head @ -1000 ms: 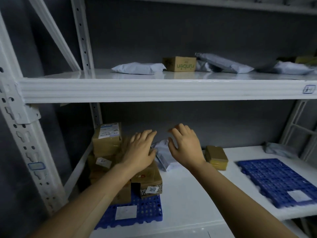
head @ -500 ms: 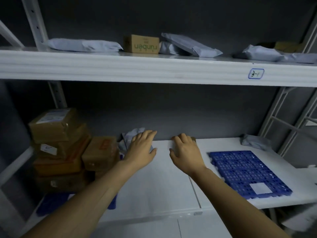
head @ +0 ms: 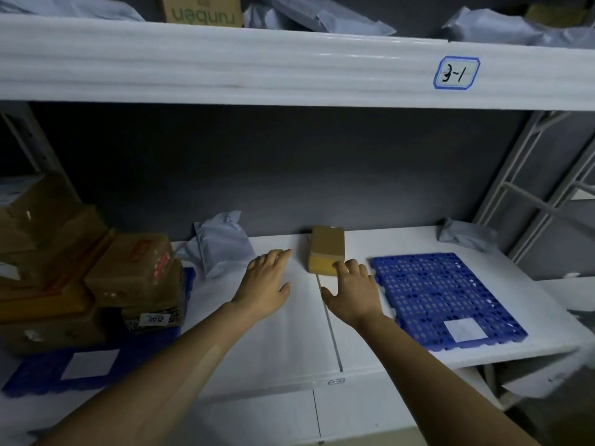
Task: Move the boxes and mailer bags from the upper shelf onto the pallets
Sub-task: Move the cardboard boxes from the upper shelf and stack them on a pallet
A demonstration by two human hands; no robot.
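The upper shelf (head: 225, 62) spans the whole top of the view, its white front beam carrying a label (head: 456, 73) that reads 3-1. On it, partly cut off by the frame, sit a box (head: 203, 9) printed "runben" upside down and grey mailers (head: 325, 19) on both sides of it.

The lower shelf (head: 289, 336) is broad and white, with a seam running front to back between the two hands. At its left a stack of boxes (head: 80, 272) covers most of a blue pallet (head: 42, 371). At its right a second blue pallet (head: 444, 294) lies bare apart from a white sticker, close to the front edge.

A grey mailer (head: 222, 246) leans against the back wall beside the stack; another (head: 467, 236) lies crumpled at the back right corner. A small box (head: 325, 251) sits between the pallets.

The left hand (head: 265, 283) is flat and spread over bare shelf, holding nothing. The right hand (head: 354, 294) is also spread, its fingertips at the small box's front edge, not gripping it.
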